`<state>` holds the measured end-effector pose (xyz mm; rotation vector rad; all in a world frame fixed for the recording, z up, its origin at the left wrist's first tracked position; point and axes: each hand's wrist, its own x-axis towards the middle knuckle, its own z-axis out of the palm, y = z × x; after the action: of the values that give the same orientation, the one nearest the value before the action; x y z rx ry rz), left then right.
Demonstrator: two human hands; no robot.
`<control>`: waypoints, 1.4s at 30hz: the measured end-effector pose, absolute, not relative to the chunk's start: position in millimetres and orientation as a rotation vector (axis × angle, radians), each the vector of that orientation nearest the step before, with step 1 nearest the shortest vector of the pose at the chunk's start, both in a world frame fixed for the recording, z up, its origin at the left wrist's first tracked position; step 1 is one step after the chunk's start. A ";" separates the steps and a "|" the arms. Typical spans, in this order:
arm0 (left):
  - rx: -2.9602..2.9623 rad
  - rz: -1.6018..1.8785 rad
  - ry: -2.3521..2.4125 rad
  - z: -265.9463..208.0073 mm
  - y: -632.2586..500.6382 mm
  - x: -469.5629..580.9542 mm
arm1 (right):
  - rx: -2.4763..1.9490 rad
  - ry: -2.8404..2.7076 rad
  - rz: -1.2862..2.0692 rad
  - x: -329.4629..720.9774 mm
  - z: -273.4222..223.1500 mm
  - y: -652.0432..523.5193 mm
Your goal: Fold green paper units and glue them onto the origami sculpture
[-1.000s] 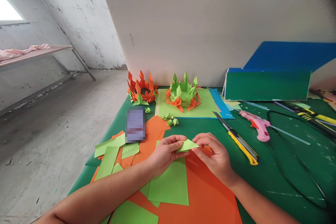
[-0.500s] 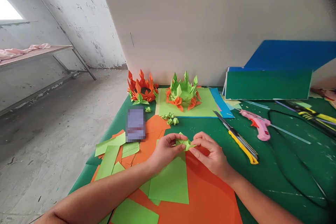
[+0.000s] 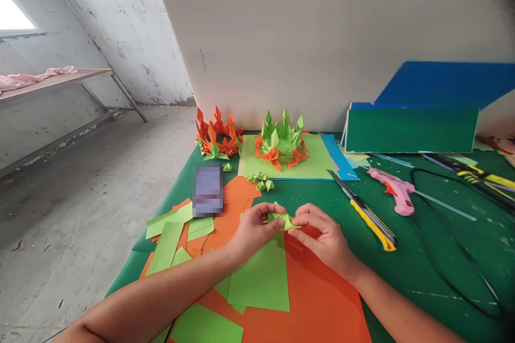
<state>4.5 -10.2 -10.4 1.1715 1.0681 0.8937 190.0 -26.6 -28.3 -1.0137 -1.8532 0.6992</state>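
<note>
Green-topped worktable point(image 3: 406, 262): we judge a paper-folding step to be in hand
White board point(image 3: 281, 53) stands along the back; nearer, an orange paper sheet point(image 3: 322, 300) lies flat, a green paper sheet point(image 3: 259, 284) over part of it. Our left hand point(image 3: 257, 228) and right hand point(image 3: 319, 228) meet above the sheets. Beyond them sit a spiky orange paper crown point(image 3: 213, 134) and a green paper crown point(image 3: 281, 139); to the right lie a pink glue gun point(image 3: 396, 190) and a utility knife point(image 3: 366, 217). Smallest noted: folded green paper piece point(image 3: 286, 221) between the hands, left thumb and fingers pinching it, right fingertips closed narrowly at its right tip; finer folds hidden. We think the next move calls for a steady left hold while the right presses the crease
</note>
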 end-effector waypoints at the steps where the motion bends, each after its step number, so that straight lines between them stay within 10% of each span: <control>1: 1.188 0.893 1.074 -10.8 -10.2 4.7 | -1.017 -1.848 0.700 189.6 -28.1 -26.5; 42: 0.835 0.800 0.968 -2.6 -11.9 5.0 | -1.105 -1.846 0.803 183.6 -30.2 -25.8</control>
<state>5.0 -11.9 -2.6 0.8354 0.9682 0.8004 183.6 -25.8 -30.2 -1.1048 -1.8464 0.8033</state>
